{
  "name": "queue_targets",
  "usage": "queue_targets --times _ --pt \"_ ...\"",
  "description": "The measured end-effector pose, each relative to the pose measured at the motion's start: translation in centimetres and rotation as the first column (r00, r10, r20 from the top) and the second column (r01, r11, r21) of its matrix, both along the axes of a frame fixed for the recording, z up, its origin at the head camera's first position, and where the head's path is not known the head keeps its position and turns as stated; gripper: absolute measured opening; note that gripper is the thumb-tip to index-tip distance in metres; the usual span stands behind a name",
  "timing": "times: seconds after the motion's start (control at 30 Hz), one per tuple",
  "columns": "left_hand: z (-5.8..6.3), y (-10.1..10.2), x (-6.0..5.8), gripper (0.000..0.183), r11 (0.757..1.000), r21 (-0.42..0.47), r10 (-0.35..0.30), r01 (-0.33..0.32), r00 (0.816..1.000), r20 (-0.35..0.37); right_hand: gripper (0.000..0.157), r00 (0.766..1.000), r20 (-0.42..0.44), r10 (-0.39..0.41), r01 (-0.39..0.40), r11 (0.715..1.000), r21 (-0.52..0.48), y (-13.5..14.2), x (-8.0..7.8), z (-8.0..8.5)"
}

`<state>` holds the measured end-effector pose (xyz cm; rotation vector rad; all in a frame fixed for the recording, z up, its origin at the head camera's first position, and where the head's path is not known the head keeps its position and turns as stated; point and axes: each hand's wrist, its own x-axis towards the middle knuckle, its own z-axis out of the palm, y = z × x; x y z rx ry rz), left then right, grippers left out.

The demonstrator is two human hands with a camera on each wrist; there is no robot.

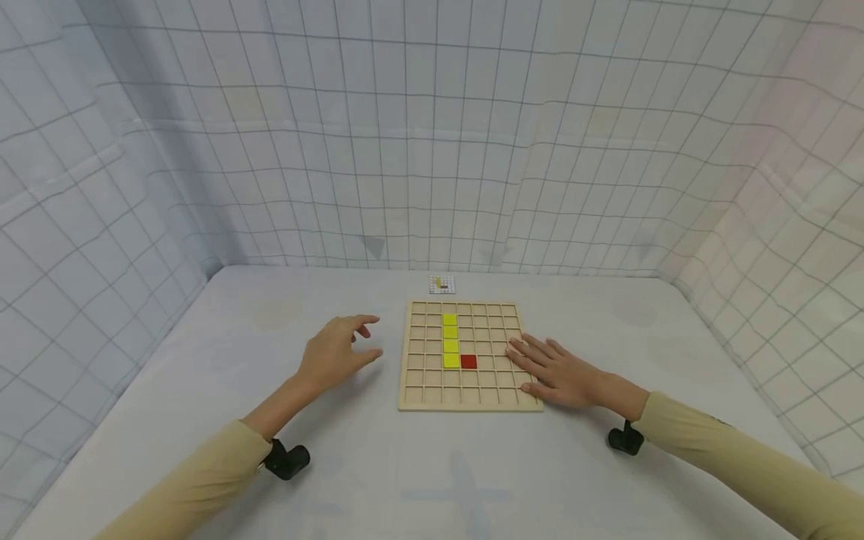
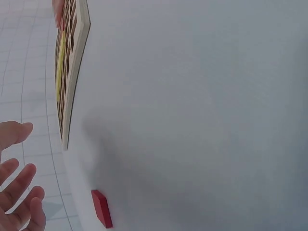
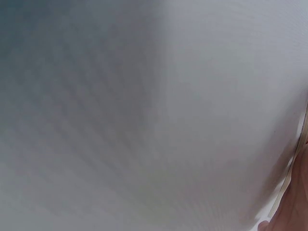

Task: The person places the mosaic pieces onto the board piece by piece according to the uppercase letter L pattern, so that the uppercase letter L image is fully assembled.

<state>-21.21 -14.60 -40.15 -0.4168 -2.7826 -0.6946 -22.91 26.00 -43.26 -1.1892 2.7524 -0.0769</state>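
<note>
A square wooden grid board [image 1: 470,408] lies on the white table. Several yellow square tiles [image 1: 450,332] form a column in its cells, and one red square tile [image 1: 469,361] sits right of the lowest yellow one. To the board's left, my left hand [image 1: 335,352] hovers over the table with thumb and fingers apart, holding nothing. A second red tile [image 2: 101,209] lies on the table near that hand in the left wrist view; in the head view it is hidden. My right hand [image 1: 560,373] rests flat with spread fingers on the board's right edge.
Behind the board lies a small card [image 1: 442,284] printed with a grid and a coloured pattern. White grid-lined curtains [image 1: 466,172] hang at the back and both sides of the table [image 1: 351,465].
</note>
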Motion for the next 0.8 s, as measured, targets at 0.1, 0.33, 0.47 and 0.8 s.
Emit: queue_targets --times 0.1,0.33,0.47,0.8 --pt "-0.2 -1.4 0.2 0.055 1.0 0.003 0.027 -0.027 0.999 0.016 0.064 1.0 -0.011 -0.003 0.003 1.0 0.001 0.1 -0.1 -0.1" --pt "-1.1 -3.8 0.8 0.049 0.998 0.02 0.05 -0.052 0.995 0.083 0.065 1.0 -0.004 -0.008 0.008 1.0 0.008 0.3 -0.1 -0.3" --pt "-1.5 -4.6 1.0 0.042 0.997 0.038 0.06 -0.064 0.993 0.099 0.065 1.0 0.01 -0.016 0.016 1.0 0.011 0.4 -0.2 -0.6" --pt "-2.2 -5.6 1.7 0.045 0.992 0.017 0.117 -0.121 0.978 0.172 0.065 1.0 0.018 -0.021 0.021 1.0 0.008 0.4 -0.3 -0.6"
